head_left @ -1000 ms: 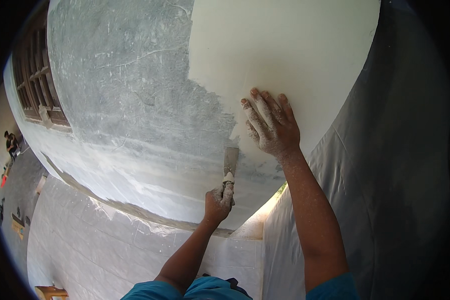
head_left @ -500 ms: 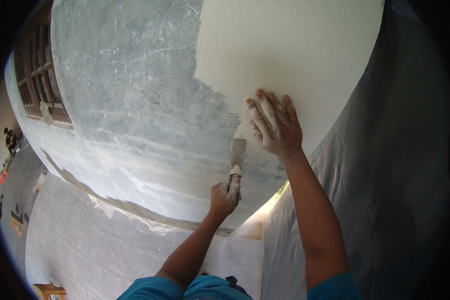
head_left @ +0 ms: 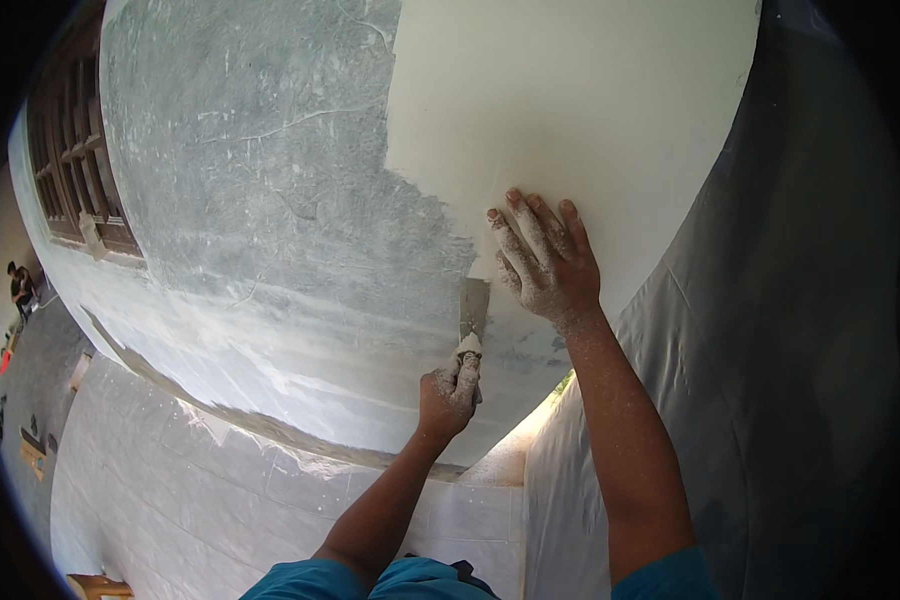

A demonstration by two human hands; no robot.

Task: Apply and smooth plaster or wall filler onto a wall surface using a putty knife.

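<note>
The scraper [head_left: 474, 305] is sitting just below the ragged lower left edge of the pale patch [head_left: 570, 80], its flat blade pointing up toward that edge and seemingly resting against the wall [head_left: 240, 200]. It is looking light and stiff: a thin blade, probably with little flex, on a short handle [head_left: 469, 343]. White residue is coating the handle, so the grip may be proving dusty and a little slippery. The handle is likely offering the best hold, close behind the blade; the blade's edge is calling for clear fingers.

The hands are working apart. The left hand [head_left: 448, 400], below the pale patch, is closing around the handle; the right hand [head_left: 555, 270] is holding nothing, its powdery fingers spreading over the patch's lower part, apparently touching it.

Left of the patch, the wall is showing rough, mottled grey, with a pale crack line [head_left: 315, 115] running across it. A wooden-framed window [head_left: 82, 160] is standing well to the patch's left, and beyond it a co-worker [head_left: 22, 290] is showing small. Below the patch, grey floor [head_left: 220, 500] is spreading out; to its right, a grey sheet [head_left: 690, 340] is hanging in folds.
</note>
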